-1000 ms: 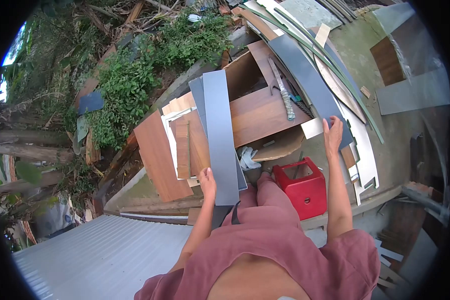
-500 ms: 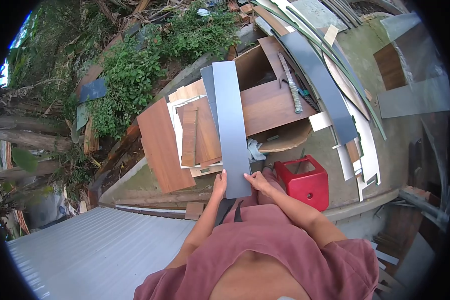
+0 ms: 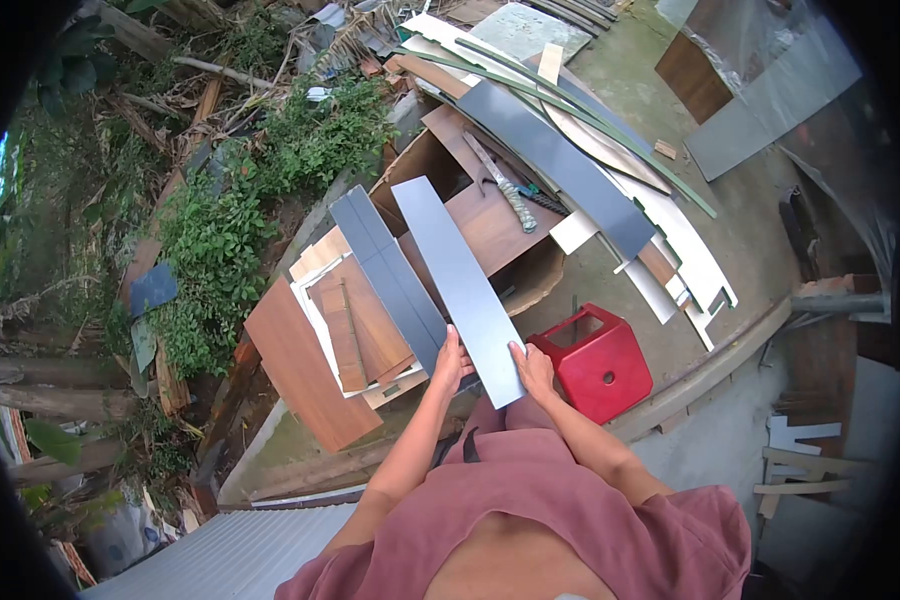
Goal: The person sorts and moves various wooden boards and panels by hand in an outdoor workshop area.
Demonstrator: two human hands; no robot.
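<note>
My left hand (image 3: 452,362) and right hand (image 3: 536,372), fingers partly curled, grip both edges of the long grey rectangular panel (image 3: 460,290), seemingly to steady its near end above my lap.

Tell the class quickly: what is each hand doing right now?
Left hand: closed on the long, light grey flat board, at its left edge.
Right hand: gripping that board's right edge.
</note>
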